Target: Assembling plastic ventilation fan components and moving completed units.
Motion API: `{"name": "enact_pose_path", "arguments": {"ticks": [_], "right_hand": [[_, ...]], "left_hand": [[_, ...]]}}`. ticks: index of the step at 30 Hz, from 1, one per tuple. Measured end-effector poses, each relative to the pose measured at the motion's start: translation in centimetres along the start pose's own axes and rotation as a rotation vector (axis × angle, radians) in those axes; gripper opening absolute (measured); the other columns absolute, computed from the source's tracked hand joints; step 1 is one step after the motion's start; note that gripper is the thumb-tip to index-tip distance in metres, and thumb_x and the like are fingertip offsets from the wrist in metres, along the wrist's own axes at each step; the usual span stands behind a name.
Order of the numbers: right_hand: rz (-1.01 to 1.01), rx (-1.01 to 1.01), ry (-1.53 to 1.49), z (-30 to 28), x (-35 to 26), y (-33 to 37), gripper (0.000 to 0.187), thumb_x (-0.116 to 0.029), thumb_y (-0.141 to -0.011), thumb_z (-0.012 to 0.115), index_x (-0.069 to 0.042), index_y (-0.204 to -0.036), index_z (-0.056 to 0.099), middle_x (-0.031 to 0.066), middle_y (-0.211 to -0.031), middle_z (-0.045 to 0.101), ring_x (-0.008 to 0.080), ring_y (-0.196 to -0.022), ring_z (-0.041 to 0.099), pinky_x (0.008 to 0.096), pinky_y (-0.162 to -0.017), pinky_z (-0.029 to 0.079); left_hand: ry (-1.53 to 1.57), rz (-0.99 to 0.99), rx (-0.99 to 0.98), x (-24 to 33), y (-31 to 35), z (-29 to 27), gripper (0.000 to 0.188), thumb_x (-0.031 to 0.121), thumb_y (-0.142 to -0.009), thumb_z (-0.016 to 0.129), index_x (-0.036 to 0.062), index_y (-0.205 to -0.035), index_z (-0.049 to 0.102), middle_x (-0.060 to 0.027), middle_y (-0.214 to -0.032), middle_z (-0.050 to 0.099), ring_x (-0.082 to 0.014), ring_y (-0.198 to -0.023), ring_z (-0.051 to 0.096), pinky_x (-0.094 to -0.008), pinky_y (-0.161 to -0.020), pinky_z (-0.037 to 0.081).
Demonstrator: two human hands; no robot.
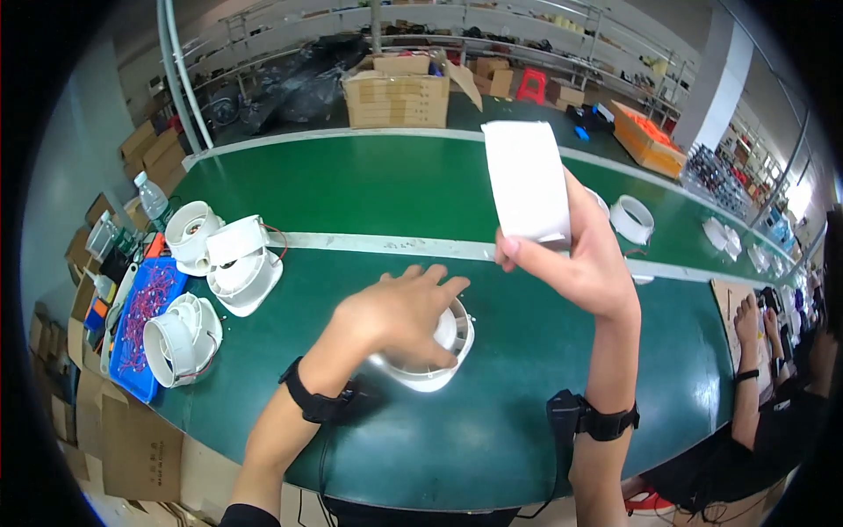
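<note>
At far left, one shallow blue plastic tray (132, 381), filled with a tangle of thin red wires (149, 307). Beside it, three white housings (180, 342), hard smooth plastic, round-drummed on flanged bases, one tilted against the tray; a flat-faced white block (235, 241) sits on another, a red lead at its side. Centre, my left hand (395, 316): palm down, fingers spread, gripping nothing clear, laid over a fourth white housing (428, 383) with round hub and corner flange, which rests on the smooth green tabletop (518, 448); motion blur hides which fingertips touch. Right of centre, my right hand (590, 255): raised well apart from the left, closed on a white rectangular sheet (527, 180), matt and paper-like, thumb pinching the lower face, remaining fingers mostly hidden behind. Further right, one white plastic ring (632, 220), open-centred, on the glossy green far surface (369, 176).
</note>
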State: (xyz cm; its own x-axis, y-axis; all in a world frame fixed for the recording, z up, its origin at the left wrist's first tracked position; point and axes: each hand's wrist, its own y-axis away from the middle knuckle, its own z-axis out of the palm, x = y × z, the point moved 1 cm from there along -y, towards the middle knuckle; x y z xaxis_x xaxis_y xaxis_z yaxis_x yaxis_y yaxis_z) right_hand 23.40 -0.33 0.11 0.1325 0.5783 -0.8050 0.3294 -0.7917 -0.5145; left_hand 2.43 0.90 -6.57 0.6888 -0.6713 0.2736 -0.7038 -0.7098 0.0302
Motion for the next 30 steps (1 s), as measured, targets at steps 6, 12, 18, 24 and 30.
{"name": "enact_pose_path", "arguments": {"ticks": [6,12,18,24,30], "right_hand": [[0.071,-0.039,-0.067,1.1,-0.7,0.5,0.064,-0.007,-0.084,0.072,0.006,-0.138,0.039,0.0099,-0.089,0.067,0.0158,-0.075,0.067,0.0288,-0.067,0.055],[-0.005,-0.108,0.116,3.8,-1.7,0.4,0.066,-0.004,-0.079,0.071,0.003,-0.139,0.044,0.0135,-0.108,0.069,0.0228,-0.094,0.071,0.0337,-0.084,0.055],[0.022,-0.178,0.274,4.1,-2.5,0.7,0.062,-0.006,-0.078,0.07,0.003,-0.135,0.046,0.0208,-0.105,0.069,0.0338,-0.099,0.071,0.0376,-0.085,0.053],[-0.047,-0.181,0.218,4.4,-2.6,0.9,0.059,-0.006,-0.079,0.069,0.005,-0.133,0.048,0.0202,-0.103,0.069,0.0321,-0.096,0.071,0.0374,-0.084,0.053],[0.117,-0.175,0.032,3.2,-2.5,1.4,0.058,-0.005,-0.083,0.066,0.006,-0.136,0.046,0.0139,-0.101,0.069,0.0201,-0.089,0.07,0.0331,-0.081,0.054]], "left_hand": [[0.365,0.041,0.569,0.3,2.6,-8.5,0.058,0.025,-0.078,0.077,-0.001,-0.126,0.058,-0.0173,-0.116,0.064,-0.03,-0.108,0.064,-0.0408,-0.091,0.051],[0.404,0.302,0.902,0.7,1.0,-7.0,0.072,0.027,-0.078,0.079,0.0002,-0.138,0.05,-0.0185,-0.135,0.055,-0.0298,-0.124,0.055,-0.0415,-0.102,0.045],[0.639,0.326,0.755,0.3,0.9,-7.7,0.067,0.028,-0.076,0.083,0.0032,-0.133,0.056,-0.0123,-0.131,0.056,-0.0249,-0.122,0.055,-0.0412,-0.102,0.044],[0.648,0.335,0.703,0.1,1.2,-7.3,0.073,0.028,-0.076,0.084,0.0039,-0.137,0.053,-0.0113,-0.136,0.05,-0.0252,-0.126,0.051,-0.0419,-0.106,0.042],[0.68,0.507,0.594,-0.6,0.9,-7.4,0.077,0.024,-0.077,0.081,0.0039,-0.143,0.048,-0.0137,-0.144,0.044,-0.028,-0.134,0.044,-0.043,-0.109,0.04]]}}
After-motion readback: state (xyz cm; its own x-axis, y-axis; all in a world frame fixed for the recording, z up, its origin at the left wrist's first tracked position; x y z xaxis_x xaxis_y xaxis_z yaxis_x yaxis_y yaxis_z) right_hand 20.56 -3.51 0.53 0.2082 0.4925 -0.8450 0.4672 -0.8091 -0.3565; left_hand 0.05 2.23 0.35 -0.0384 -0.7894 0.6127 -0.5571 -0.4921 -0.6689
